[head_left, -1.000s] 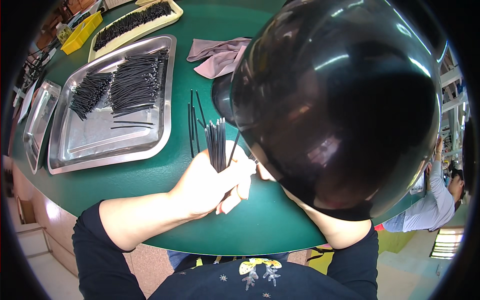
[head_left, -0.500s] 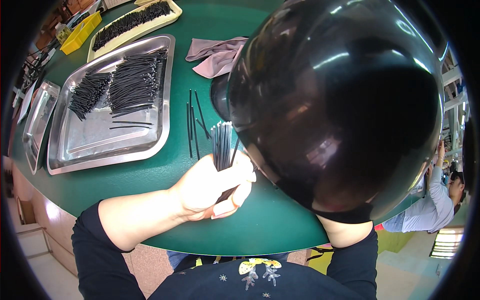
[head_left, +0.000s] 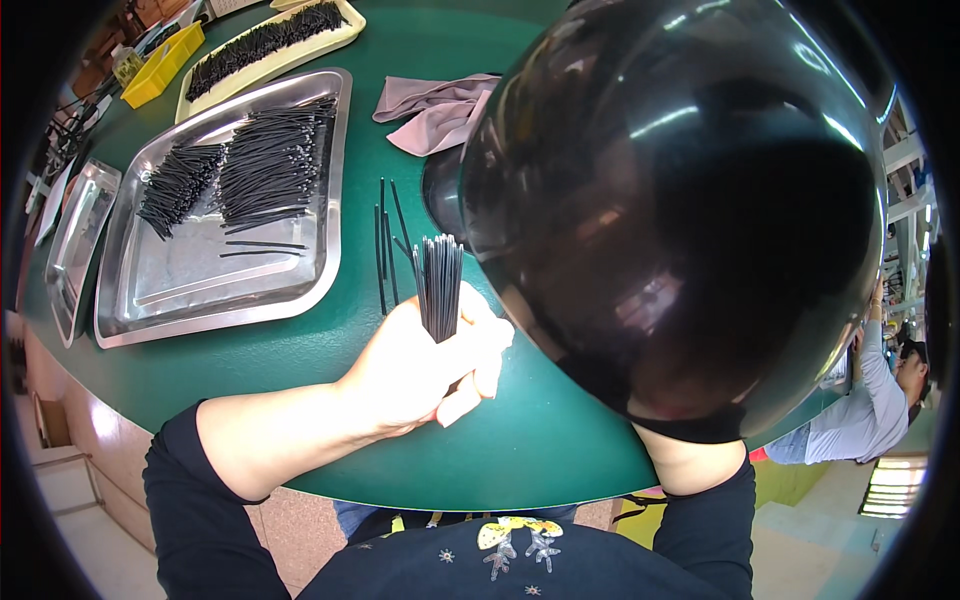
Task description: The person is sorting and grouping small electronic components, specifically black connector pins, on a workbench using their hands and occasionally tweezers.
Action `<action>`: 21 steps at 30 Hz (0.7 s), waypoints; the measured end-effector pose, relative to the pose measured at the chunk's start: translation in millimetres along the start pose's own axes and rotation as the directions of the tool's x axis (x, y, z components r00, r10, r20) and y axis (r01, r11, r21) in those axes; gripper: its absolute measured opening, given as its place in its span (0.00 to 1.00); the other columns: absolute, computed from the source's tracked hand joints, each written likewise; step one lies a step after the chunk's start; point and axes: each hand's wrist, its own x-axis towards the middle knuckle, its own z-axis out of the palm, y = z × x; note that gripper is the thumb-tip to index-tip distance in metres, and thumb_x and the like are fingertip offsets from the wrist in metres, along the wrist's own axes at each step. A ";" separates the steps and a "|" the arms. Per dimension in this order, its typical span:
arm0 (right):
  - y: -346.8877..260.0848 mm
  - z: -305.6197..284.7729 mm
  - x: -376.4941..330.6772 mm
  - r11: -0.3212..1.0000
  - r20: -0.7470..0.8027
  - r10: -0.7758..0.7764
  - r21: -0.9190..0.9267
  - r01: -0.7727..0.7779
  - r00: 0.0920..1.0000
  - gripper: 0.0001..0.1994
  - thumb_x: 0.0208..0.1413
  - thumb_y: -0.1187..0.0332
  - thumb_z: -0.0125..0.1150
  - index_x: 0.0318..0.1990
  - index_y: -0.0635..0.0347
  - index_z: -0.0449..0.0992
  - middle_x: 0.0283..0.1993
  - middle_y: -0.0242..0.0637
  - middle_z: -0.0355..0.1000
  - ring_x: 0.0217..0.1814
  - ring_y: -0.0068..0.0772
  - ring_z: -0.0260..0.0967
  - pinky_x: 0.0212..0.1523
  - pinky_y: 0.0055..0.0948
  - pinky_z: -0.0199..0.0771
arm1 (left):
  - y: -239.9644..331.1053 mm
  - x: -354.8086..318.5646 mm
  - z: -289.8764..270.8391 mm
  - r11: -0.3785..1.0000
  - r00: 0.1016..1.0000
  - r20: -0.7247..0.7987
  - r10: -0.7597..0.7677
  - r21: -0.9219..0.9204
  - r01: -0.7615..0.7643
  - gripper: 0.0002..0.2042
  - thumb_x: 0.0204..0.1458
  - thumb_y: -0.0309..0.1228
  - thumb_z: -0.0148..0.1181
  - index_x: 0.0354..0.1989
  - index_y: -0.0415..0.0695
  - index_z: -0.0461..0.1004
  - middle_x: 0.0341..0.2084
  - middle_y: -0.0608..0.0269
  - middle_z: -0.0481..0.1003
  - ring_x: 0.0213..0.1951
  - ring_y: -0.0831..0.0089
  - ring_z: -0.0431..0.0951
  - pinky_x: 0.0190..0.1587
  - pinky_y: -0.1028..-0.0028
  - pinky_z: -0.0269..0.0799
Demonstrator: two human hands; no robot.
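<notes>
My left hand (head_left: pixel 430 355) is closed round a bundle of thin black rods (head_left: pixel 438 285). The rods stand upright in the fist with their pale tips at the top. Just beyond that hand, several loose black rods (head_left: pixel 385 240) lie on the green table (head_left: pixel 480 470). A large glossy black dome (head_left: pixel 680 220), perhaps a lamp hood, fills the right side of the view. Below its lower edge my right forearm (head_left: pixel 690 465) shows; the right hand itself is hidden behind the dome. Bright light falls on my left hand.
At the left, a metal tray (head_left: pixel 215 315) holds piles of black rods (head_left: pixel 265 165). A smaller clear tray (head_left: pixel 75 250) stands beside it. Farther back are a cream tray (head_left: pixel 350 35) of black pieces and a yellow bin (head_left: pixel 165 65). A mauve cloth (head_left: pixel 435 110) lies by the dome. Another person (head_left: pixel 870 400) works far right.
One rod that stood apart at the right of the bundle no longer shows separately. The bundle has moved slightly left and stands straighter, and my left fingers have shifted. The dome has barely moved.
</notes>
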 end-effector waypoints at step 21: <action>-2.3 7.5 -1.2 0.995 0.023 0.057 0.084 -0.059 0.998 0.19 0.52 0.62 0.43 0.49 0.57 0.51 0.49 0.37 0.52 0.52 0.31 0.47 0.54 0.30 0.40 | 6.7 0.4 -3.4 0.946 0.927 0.240 -0.286 0.222 0.235 0.12 0.54 0.34 0.41 0.34 0.37 0.66 0.18 0.57 0.70 0.17 0.80 0.69 0.18 0.83 0.63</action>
